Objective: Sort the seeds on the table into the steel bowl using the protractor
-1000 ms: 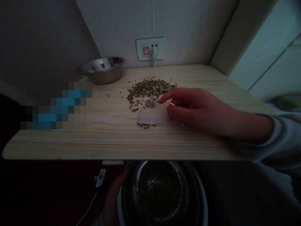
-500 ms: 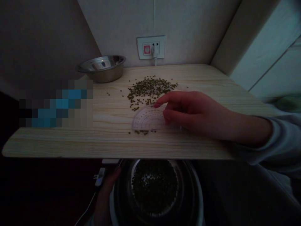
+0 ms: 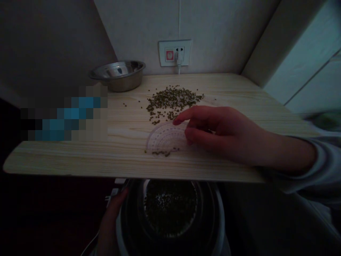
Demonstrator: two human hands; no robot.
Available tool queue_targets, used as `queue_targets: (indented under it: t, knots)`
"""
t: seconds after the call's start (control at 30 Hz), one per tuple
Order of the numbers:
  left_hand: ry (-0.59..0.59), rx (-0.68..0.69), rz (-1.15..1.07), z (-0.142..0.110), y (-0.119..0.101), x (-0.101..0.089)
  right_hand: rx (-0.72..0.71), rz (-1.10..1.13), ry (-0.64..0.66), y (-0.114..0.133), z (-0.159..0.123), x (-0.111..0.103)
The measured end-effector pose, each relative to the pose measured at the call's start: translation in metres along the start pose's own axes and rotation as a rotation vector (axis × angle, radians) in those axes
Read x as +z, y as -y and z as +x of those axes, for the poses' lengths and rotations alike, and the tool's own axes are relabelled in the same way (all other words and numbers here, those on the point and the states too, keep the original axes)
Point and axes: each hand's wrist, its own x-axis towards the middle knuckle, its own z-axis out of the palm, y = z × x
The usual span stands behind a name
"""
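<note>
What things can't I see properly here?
In the head view:
Right end of the protractor: behind the right hand.
Its numbers: too small.
Most of the left hand's fingers: hidden by the lower bowl and darkness.
That bowl's near side: cut off by the bottom edge.
Blue thing: blurred into squares.

Clear half-round protractor on bench; small green beans scattered behind, few by straight edge, more in bowl below.

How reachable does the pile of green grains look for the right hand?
Probably yes: the pile lies just beyond the fingers of the right hand, with nothing visible standing between.
</note>
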Motion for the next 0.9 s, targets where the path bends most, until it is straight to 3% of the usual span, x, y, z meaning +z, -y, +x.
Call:
queue_targets:
  t: [0.27, 0.47, 0.6, 0.9]
  knots:
    - [0.002, -0.031, 0.004, -0.001, 0.003, -0.002, -0.01, 0.032, 0.031, 0.001, -0.002, 0.002]
    - [-0.049, 0.061, 0.066, 0.005, 0.003, -0.005, 0.008, 0.027, 0.107, 0.003, -0.004, 0.003]
    - [-0.098, 0.117, 0.08, 0.007, 0.003, -0.007, 0.042, -0.049, 0.067, 0.0, -0.003, 0.001]
    - [-0.035, 0.109, 0.065, 0.018, 0.006, -0.013, 0.099, -0.174, -0.058, -0.01, 0.001, -0.007]
